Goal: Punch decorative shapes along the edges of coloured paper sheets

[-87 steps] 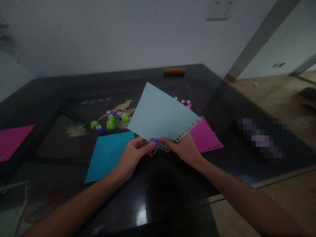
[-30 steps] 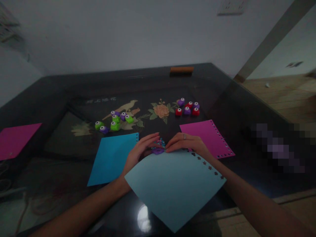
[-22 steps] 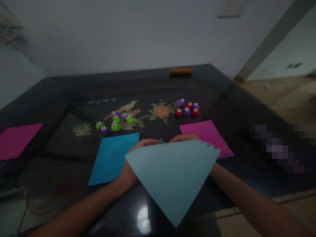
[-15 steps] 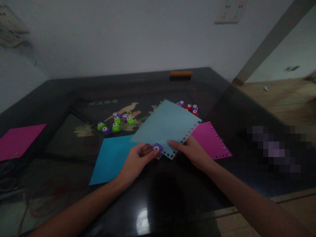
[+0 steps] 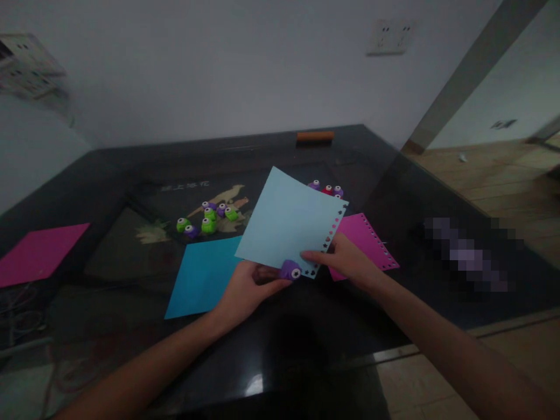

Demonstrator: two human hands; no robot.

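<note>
My left hand (image 5: 245, 286) is closed round a small purple craft punch (image 5: 287, 269) with a star on its white button. This punch sits at the lower edge of a light blue paper sheet (image 5: 291, 219). Holes in star and other small shapes run along the sheet's right edge and part of its lower edge. Thumb on top, my right hand (image 5: 350, 262) pinches the sheet by its lower right part, its other fingers behind the paper. Under the hands' level lie a bright blue sheet (image 5: 201, 277) and a pink sheet (image 5: 365, 242) with punched edges.
Several green and purple punches (image 5: 209, 225) stand left of centre on the dark glossy table (image 5: 262, 149). Behind the held sheet are purple and red punches (image 5: 315, 185). A plain pink sheet (image 5: 44, 251) lies far left, an orange-brown roll (image 5: 315, 136) near the wall.
The purple punch has moved right along the paper's lower edge and turned. The light blue sheet has tilted to face me more. My right hand keeps its hold.
</note>
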